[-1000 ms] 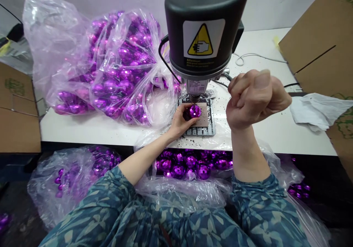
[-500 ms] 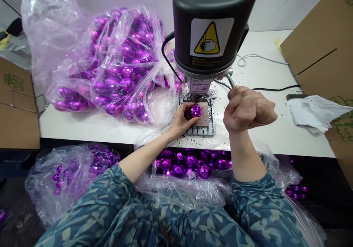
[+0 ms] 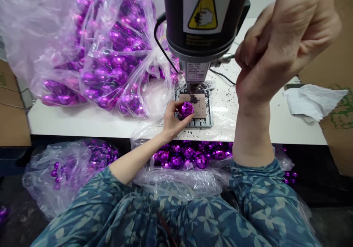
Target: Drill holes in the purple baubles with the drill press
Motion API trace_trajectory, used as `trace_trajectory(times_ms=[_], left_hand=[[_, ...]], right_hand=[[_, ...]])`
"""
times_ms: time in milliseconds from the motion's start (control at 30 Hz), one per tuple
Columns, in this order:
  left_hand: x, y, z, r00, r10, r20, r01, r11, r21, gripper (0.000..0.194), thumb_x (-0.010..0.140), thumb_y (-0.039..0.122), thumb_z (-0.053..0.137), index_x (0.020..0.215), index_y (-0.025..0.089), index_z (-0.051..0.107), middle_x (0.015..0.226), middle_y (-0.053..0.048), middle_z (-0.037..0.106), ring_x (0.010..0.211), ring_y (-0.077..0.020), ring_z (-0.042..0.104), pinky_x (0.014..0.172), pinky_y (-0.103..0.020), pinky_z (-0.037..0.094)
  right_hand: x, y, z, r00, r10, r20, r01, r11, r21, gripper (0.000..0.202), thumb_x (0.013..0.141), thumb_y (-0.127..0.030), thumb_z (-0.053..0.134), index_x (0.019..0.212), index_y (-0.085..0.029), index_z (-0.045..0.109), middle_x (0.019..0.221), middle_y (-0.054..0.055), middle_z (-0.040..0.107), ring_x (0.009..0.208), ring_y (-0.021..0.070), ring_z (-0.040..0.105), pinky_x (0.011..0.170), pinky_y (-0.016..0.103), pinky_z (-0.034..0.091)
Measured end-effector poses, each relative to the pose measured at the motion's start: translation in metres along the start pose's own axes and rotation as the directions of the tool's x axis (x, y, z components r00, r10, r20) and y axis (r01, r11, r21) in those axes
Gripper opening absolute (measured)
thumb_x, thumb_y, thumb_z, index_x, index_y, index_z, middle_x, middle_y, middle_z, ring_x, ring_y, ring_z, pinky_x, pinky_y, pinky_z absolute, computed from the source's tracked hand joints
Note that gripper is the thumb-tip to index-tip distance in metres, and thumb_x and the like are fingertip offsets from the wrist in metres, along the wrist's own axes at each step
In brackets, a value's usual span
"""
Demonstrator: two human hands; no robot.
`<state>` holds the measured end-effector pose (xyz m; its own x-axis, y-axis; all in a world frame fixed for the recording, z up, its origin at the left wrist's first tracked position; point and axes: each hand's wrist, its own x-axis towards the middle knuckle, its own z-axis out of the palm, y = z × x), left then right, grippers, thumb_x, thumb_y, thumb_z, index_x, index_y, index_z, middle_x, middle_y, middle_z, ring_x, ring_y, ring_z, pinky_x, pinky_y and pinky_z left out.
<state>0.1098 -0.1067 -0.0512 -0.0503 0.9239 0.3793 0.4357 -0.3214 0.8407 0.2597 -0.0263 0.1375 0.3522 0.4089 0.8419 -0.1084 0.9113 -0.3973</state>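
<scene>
Between the thumb and fingers of my left hand (image 3: 174, 122) is a shiny purple faceted ball (image 3: 187, 109) with a dark mark on its upper side. The ball is just left of centre on a brown square board (image 3: 200, 109), which lies on the slotted metal base (image 3: 209, 123) of a drill press (image 3: 205, 45). Dark shavings are piled on the board beneath the chuck (image 3: 193, 86). My right hand (image 3: 286, 45) is raised at the right of the drill head, its fingers closed round the end of the metal feed lever (image 3: 227, 57).
A large clear bag (image 3: 110, 56) of purple balls stands at the left of the white table (image 3: 68, 124). More balls (image 3: 189, 153) lie in plastic below the front edge. Cardboard boxes (image 3: 13, 111) flank the table. A crumpled white cloth (image 3: 313, 101) lies at right.
My right hand has risen with the lever, up and to the right. My left hand has drawn the ball left from under the chuck, uncovering the shavings. The view has shifted slightly.
</scene>
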Motion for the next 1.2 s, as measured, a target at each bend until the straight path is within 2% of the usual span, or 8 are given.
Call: trace_trajectory(times_ms=[100,200,367,433,600,667,867,1200], left_hand=[[-0.035,0.013,-0.024,0.912,0.136,0.387,-0.098,0.988,-0.116,0.041,0.086,0.039,0.081,0.118,0.023,0.063,0.109,-0.007,0.07,0.098,-0.0222,0.068,0.087,-0.041,0.059],[-0.069,0.016,-0.045,0.643,0.199,0.74,-0.127,0.98,-0.153,0.044,0.09,0.047,0.078,0.126,0.022,0.067,0.116,-0.012,0.071,0.108,-0.0274,0.069,0.095,-0.044,0.06],[-0.096,0.016,-0.06,0.43,0.216,0.877,-0.225,0.966,-0.128,0.054,0.094,0.051,0.073,0.14,0.023,0.066,0.14,-0.021,0.065,0.125,-0.0355,0.067,0.101,-0.047,0.059],[-0.085,0.016,-0.061,0.495,0.27,0.826,-0.269,0.951,-0.15,0.045,0.098,0.043,0.069,0.138,0.023,0.065,0.138,-0.02,0.067,0.124,-0.0321,0.068,0.104,-0.046,0.058],[0.008,-0.01,-0.074,0.908,0.203,0.366,-0.222,0.975,0.009,0.027,0.092,0.007,0.051,0.109,0.022,0.065,0.111,-0.009,0.074,0.109,-0.0224,0.071,0.099,-0.044,0.059],[0.058,-0.031,-0.081,0.968,0.083,0.236,-0.123,0.979,0.162,0.028,0.084,0.0,0.049,0.096,0.021,0.063,0.103,-0.007,0.073,0.102,-0.0232,0.07,0.095,-0.044,0.058],[0.164,-0.077,-0.071,0.968,-0.059,0.242,-0.077,0.853,0.516,0.036,0.072,-0.008,0.055,0.096,0.015,0.069,0.117,-0.018,0.071,0.117,-0.0354,0.066,0.108,-0.053,0.051],[0.192,-0.106,-0.028,0.981,0.074,0.182,-0.154,0.865,0.478,0.045,0.096,0.022,0.064,0.139,0.032,0.065,0.151,-0.007,0.06,0.139,-0.037,0.055,0.116,-0.058,0.045]], right_hand=[[-0.001,0.003,-0.005,0.999,0.046,0.029,-0.047,0.999,0.014,0.048,0.086,-0.059,0.065,0.06,-0.02,0.054,0.042,-0.008,0.042,0.039,0.0015,0.042,0.044,0.021,0.03],[-0.003,0.004,-0.007,0.998,0.013,0.054,-0.013,1.0,-0.012,0.053,0.087,-0.064,0.059,0.057,-0.02,0.05,0.04,-0.009,0.042,0.038,0.0005,0.042,0.042,0.018,0.029],[-0.006,0.002,-0.004,0.999,-0.011,0.037,0.011,1.0,-0.007,0.049,0.087,-0.064,0.061,0.066,-0.02,0.056,0.044,-0.01,0.038,0.038,-0.0006,0.036,0.042,0.019,0.027],[-0.006,0.001,-0.004,1.0,-0.024,0.003,0.024,0.999,0.036,0.046,0.087,-0.059,0.069,0.066,-0.02,0.057,0.045,-0.01,0.034,0.036,0.001,0.033,0.04,0.023,0.022],[-0.007,0.0,-0.005,1.0,0.003,-0.021,-0.003,1.0,0.002,0.053,0.089,-0.043,0.073,0.053,-0.019,0.043,0.042,-0.008,0.037,0.036,0.0032,0.038,0.04,0.025,0.022],[-0.007,-0.001,-0.006,1.0,0.019,-0.016,-0.019,1.0,-0.013,0.058,0.09,-0.046,0.072,0.05,-0.02,0.039,0.041,-0.007,0.036,0.035,0.004,0.036,0.039,0.027,0.021],[-0.008,-0.002,-0.012,1.0,-0.003,0.027,0.003,1.0,-0.018,0.068,0.093,-0.043,0.072,0.046,-0.02,0.027,0.041,-0.006,0.027,0.034,0.0056,0.034,0.038,0.03,0.02],[-0.012,-0.006,-0.015,0.998,0.023,0.054,-0.02,0.998,-0.054,0.066,0.098,-0.04,0.065,0.047,-0.018,0.03,0.043,-0.006,0.027,0.037,0.0049,0.035,0.041,0.029,0.023]])
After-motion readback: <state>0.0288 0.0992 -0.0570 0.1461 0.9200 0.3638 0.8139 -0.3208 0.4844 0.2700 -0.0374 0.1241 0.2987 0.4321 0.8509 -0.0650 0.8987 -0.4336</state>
